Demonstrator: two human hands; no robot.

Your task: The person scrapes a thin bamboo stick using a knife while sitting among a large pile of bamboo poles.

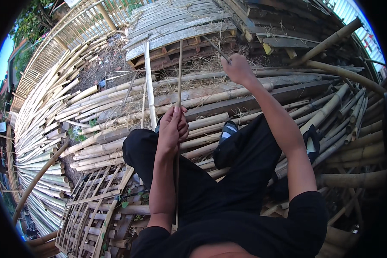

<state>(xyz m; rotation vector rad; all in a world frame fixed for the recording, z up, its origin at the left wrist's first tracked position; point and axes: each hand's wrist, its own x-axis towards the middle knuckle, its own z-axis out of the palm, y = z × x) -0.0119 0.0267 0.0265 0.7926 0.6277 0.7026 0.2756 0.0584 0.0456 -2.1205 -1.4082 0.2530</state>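
Observation:
My left hand (174, 124) is closed around a thin bamboo strip (180, 73). The strip stands nearly upright in the view, rising past my fist toward the slatted platform and running down beside my left forearm. Farther forward and to the right, my right hand (238, 69) grips a narrow, dark, knife-like tool (214, 46). Its thin end points up and to the left, apart from the strip; its handle is mostly hidden in my fist. Left of the held strip, a wider pale bamboo slat (149, 84) leans by the platform.
A wooden slatted platform (176, 28) stands ahead, beside stacked timber (284, 26) at the right. Many bamboo poles (112, 122) lie under and around my legs. A woven bamboo lattice (90, 210) is at lower left, and a bamboo fence (84, 26) runs behind at left.

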